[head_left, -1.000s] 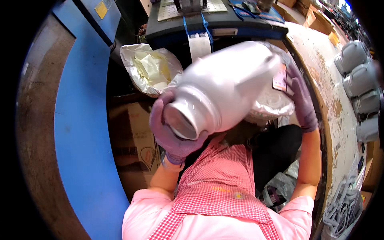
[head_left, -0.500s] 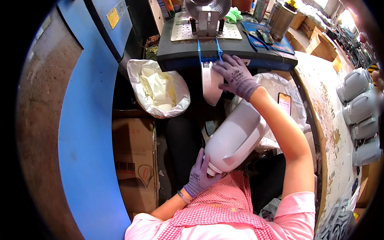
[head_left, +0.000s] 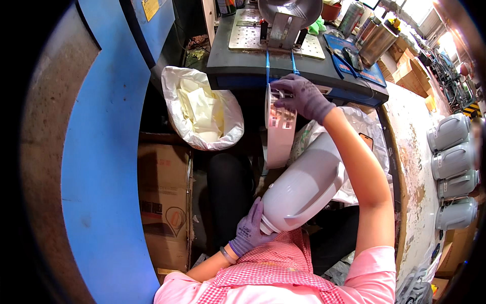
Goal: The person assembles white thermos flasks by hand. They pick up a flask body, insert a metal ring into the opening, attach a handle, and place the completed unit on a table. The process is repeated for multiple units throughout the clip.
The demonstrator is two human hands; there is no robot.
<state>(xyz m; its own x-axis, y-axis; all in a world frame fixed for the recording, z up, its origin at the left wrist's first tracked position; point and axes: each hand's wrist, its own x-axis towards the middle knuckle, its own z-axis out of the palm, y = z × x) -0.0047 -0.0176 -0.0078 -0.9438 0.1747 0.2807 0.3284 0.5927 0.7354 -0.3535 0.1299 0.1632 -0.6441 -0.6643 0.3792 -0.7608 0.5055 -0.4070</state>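
A grey plastic jug (head_left: 298,190) lies slanted across my lap, its neck toward me and its moulded handle on the right side. My left hand (head_left: 248,234), in a purple-grey glove, is closed around the neck. At the table's front edge, a roll of labels (head_left: 281,144) hangs from two blue straps (head_left: 268,66). My right hand (head_left: 306,99), gloved alike, pinches the upper part of the label strip between fingers and thumb. Its forearm passes above the jug's far end, hiding part of it.
A white bag (head_left: 235,124) full of pale paper stands left of the labels. Beside my left leg is a cardboard box (head_left: 164,202). Several grey jugs (head_left: 449,159) line the worn worktop (head_left: 412,177) at right. A phone (head_left: 366,141) lies on plastic wrapping behind my right forearm.
The hanging label strip now reaches lower and shows printed labels facing me. My right hand has turned and closed its fingers on it. My left hand keeps hold of the jug's neck.
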